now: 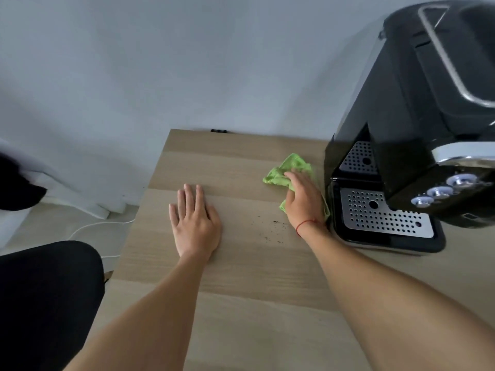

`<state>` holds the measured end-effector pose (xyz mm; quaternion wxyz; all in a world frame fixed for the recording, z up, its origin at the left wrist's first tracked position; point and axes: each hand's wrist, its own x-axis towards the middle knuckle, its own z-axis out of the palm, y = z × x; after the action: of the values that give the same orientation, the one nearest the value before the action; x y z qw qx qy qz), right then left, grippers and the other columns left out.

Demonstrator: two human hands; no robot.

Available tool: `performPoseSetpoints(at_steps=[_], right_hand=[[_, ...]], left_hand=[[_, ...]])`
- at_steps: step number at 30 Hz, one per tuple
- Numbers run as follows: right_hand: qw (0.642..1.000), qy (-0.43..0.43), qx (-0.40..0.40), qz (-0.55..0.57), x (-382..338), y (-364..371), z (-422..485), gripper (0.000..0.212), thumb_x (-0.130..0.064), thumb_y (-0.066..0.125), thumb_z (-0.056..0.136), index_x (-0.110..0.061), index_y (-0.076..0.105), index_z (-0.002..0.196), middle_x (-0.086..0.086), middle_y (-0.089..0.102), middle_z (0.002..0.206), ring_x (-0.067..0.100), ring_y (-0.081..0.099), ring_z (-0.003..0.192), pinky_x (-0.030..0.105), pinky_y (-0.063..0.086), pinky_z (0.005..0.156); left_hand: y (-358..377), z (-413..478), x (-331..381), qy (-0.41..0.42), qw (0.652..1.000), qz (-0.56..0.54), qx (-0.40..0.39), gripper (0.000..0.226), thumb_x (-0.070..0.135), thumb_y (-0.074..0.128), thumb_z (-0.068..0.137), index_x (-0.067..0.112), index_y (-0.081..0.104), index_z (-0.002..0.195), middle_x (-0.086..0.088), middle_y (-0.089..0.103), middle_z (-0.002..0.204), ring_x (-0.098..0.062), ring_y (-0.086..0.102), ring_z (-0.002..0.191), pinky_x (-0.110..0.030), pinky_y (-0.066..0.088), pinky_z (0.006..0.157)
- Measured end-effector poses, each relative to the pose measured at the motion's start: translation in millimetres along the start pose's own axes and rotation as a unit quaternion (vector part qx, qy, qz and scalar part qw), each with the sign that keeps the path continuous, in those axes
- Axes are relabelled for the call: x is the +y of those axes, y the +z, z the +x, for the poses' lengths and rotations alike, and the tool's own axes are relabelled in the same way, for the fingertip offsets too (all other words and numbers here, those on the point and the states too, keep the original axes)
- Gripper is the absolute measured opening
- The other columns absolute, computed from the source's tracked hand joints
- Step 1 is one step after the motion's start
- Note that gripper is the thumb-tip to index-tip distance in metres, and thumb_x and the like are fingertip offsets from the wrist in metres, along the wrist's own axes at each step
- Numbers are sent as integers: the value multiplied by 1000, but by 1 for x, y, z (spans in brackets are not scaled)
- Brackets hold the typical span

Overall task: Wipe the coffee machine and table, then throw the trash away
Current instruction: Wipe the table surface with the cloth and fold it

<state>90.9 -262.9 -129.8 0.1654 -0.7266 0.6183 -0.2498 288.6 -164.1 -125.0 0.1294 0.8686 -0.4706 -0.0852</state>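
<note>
Bent fingers of the right hand [302, 199] press a bunched green cloth [290, 167] onto the wooden table [241, 303], just left of the coffee machine [401, 116]. The crumpled, bright lime cloth stretches from the far left toward the machine's base. The left hand [195, 223] lies flat, fingers straight and close together. Dark crumbs [267, 230] dot the table between the wrists. The black machine's perforated metal drip tray [383, 215] faces the person.
</note>
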Motion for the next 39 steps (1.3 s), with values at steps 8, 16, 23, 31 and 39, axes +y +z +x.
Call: performPoseSetpoints(at_steps=[8, 16, 23, 31, 39], right_hand=[[993, -11, -33, 111, -36, -19, -73, 49, 14, 46, 68, -10, 69, 103, 7, 68, 113, 25, 60, 112, 30, 44, 102], [996, 61, 34, 55, -23, -39, 27, 53, 15, 39, 81, -15, 60, 119, 4, 56, 128, 25, 52, 119, 38, 43, 103], [998, -6, -69, 11, -42, 9, -20, 49, 11, 42, 83, -17, 63, 118, 3, 46, 145, 27, 30, 142, 34, 13, 119], [992, -10, -93, 84, -55, -25, -9, 54, 7, 46, 79, -19, 62, 124, -1, 56, 136, 18, 49, 128, 19, 31, 106], [973, 36, -196, 112, -96, 26, 43, 45, -1, 42, 85, -22, 63, 119, 0, 43, 148, 22, 28, 142, 29, 20, 117]], left_hand=[[-7, -5, 2, -3, 1000, -4, -19, 55, 36, 22, 101, 24, 16, 154, 2, 5, 162, -14, -1, 149, -38, -2, 121], [-3, -2, 1, -1, 1000, 0, -2, 54, 35, 24, 101, 24, 20, 153, 1, 9, 162, -15, 2, 149, -39, 0, 121], [-5, -1, 2, 2, 1000, -2, -2, 54, 35, 24, 100, 23, 18, 153, 0, 7, 162, -15, 1, 149, -38, -3, 121], [-39, 14, -27, 1, 988, -157, 6, 46, 21, 35, 101, 11, 38, 145, -7, 28, 157, -19, 21, 146, -33, 15, 120], [-16, 17, -39, -20, 999, -18, 28, 53, 28, 31, 99, 20, 26, 151, -1, 14, 161, -18, 7, 149, -36, 0, 121]])
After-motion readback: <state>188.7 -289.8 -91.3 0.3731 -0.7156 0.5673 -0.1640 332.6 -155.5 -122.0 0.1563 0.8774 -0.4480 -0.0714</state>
